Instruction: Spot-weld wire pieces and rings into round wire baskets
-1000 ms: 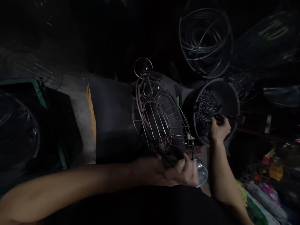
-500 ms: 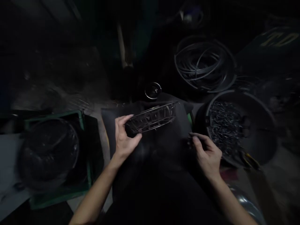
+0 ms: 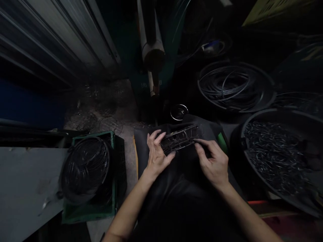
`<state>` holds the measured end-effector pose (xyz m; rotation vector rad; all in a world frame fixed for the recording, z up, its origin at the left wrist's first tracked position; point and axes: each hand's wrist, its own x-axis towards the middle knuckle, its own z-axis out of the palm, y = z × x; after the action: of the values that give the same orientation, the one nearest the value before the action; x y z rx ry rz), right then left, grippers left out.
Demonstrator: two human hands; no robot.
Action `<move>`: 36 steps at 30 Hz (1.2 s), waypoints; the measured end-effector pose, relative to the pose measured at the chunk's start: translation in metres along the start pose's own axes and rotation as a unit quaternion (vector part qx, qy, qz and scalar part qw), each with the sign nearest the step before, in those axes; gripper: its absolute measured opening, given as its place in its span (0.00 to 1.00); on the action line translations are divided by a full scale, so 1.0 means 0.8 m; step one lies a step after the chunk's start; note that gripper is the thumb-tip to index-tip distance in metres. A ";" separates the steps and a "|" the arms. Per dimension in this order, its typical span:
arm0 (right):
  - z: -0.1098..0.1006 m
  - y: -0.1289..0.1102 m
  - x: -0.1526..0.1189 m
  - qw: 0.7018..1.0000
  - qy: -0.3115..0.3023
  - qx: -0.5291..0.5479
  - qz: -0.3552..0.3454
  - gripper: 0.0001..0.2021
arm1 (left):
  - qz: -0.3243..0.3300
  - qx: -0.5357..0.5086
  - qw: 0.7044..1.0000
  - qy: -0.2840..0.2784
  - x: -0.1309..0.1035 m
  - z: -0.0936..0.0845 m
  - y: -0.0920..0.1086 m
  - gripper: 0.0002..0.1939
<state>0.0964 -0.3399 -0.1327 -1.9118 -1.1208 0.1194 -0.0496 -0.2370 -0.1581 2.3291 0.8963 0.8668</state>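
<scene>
The person's two hands meet at one wire frame, above a dark cloth: the left hand grips its left end, while the right hand has thumb and fingertips brought close at its right end; whether they pinch anything cannot be told. Three buckets surround the frame: one beyond it to the right, one right, cut off by the picture's edge, one left, over a crate. One ring lies just beyond the frame, whose far end fades into shadow.
</scene>
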 end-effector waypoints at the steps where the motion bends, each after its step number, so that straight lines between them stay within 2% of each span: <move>1: 0.001 -0.003 -0.002 1.000 -0.001 -0.004 -0.009 0.07 | 0.005 0.003 1.000 0.004 0.001 0.000 -0.003 0.38; 8: 0.016 -0.006 0.008 0.994 0.013 -0.047 -0.093 0.04 | 0.061 0.009 0.997 0.046 0.005 0.003 -0.015 0.36; 11: 0.021 -0.001 0.014 0.988 0.030 -0.090 -0.123 0.04 | 0.061 0.004 0.996 0.066 0.011 0.008 -0.015 0.35; 19: 0.037 -0.008 0.010 0.991 0.045 -0.089 -0.090 0.08 | 0.036 0.000 0.997 0.067 0.006 0.012 -0.022 0.35; 24: 0.038 0.003 0.011 0.991 0.014 -0.076 -0.110 0.09 | 0.031 -0.008 0.997 0.073 0.004 0.017 -0.028 0.32; 28: 0.038 0.006 0.009 0.992 0.011 -0.093 -0.085 0.11 | 0.009 -0.004 0.997 0.074 0.007 0.018 -0.027 0.34; 34: 0.036 0.003 0.008 0.989 -0.028 -0.123 -0.072 0.13 | -0.001 -0.009 0.997 0.071 0.003 0.018 -0.026 0.34; 36: 0.038 0.006 0.010 0.987 -0.019 -0.145 -0.059 0.14 | -0.008 -0.012 0.997 0.075 0.003 0.020 -0.023 0.33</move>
<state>0.0896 -0.3156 -0.1514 -2.0976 -1.3336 -0.0777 -0.0445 -0.2267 -0.1801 2.2568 0.9605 1.0514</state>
